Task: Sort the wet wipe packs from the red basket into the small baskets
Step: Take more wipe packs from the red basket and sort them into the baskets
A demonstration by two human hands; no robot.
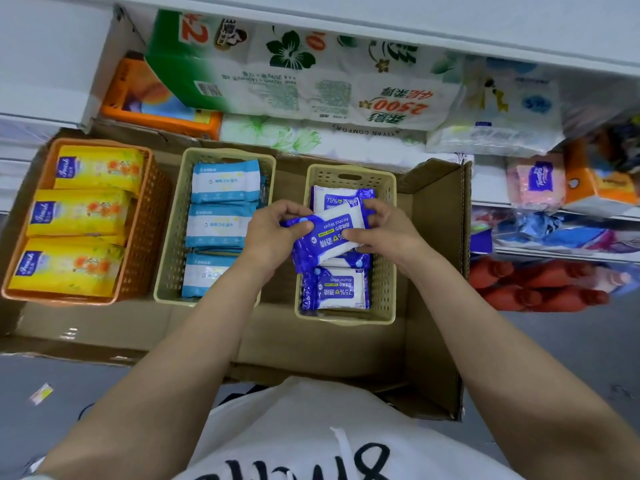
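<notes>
Both grips closed on one dark-blue and white plastic alcohol wipe pack, at centre frame: left hand pinching its left end, right hand clamped on its right end, thumbs on top, fingers beneath. Pack spanning between the two hands, tilted, lower left corner dipping, held just above the beige perforated plastic basket right of centre. Two matching blue packs already lying flat inside, one beyond the grip and one nearer the body, the middle slot hidden under the held pack.

Likely trouble from here: slick film slipping out of a pinch at the ends; the tilted pack landing crooked, riding up on a neighbour or snagging the basket wall. Uneven release by one hand the probable cause.

Further left, a second beige basket with light-blue packs, then an orange basket with yellow packs at far left. All three resting in a flattened brown cardboard box on the floor. No red basket in view.
</notes>
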